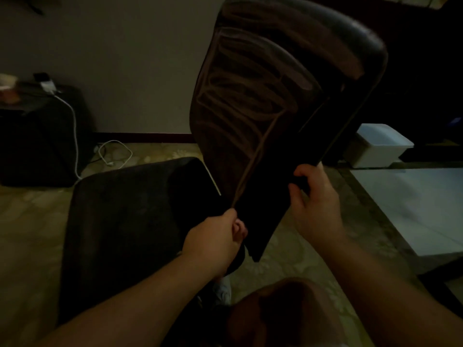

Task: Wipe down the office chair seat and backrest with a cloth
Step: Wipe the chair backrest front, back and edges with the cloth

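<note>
Both hands on the backrest [263, 101], dim light. Left hand [215, 240] pinches its lower edge at frame centre; right hand [313, 196] curls round the opposite edge, just right of centre. Backrest tilts up toward upper right, dark, streaked. Seat [125, 221] sits lower left, beside it. Cloth: can't tell. White cable [75, 136] at left.

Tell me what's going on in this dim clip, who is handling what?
A person stands behind an office chair, both hands on the lower backrest. The left hand grips its lower left edge, the right hand its lower right edge. The seat lies to the left. No cloth can be made out in this dark frame.
</note>
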